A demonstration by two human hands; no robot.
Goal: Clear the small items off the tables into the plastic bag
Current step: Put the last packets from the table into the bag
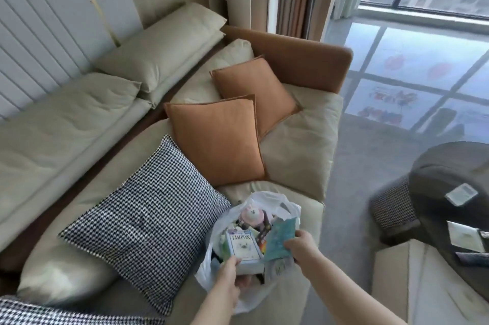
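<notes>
A white plastic bag stands open on the front edge of the beige sofa seat, stuffed with small items, among them a pink toy figure. My left hand grips the lower corner of a white box printed TAMPON, held in the bag's mouth. My right hand pinches a teal packet at its lower right corner, its upper end leaning into the bag. Both forearms reach in from the bottom of the view.
A houndstooth cushion lies left of the bag, two orange cushions behind it. At the right stands a dark round table carrying a few cards and flat items, with a pale low table beside it.
</notes>
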